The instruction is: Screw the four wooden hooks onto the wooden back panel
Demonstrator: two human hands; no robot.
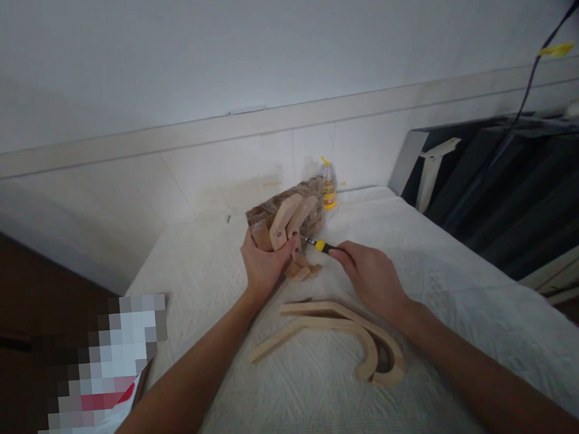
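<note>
My left hand (264, 262) is closed around a wooden assembly (289, 217), a patterned brown block with curved pale wood pieces fixed to it, holding it upright on the white quilted surface (214, 276). My right hand (369, 277) grips a small screwdriver (322, 245) with a yellow and black handle. Its tip points left into the assembly near my left thumb. Small wooden bits (301, 268) lie just under the assembly.
Two curved wooden hook-shaped pieces (349, 336) lie on the surface between my forearms. A small yellow glue bottle (328, 186) stands behind the assembly. A dark slatted frame (517, 185) is at the right. Papers (109, 418) lie at the lower left.
</note>
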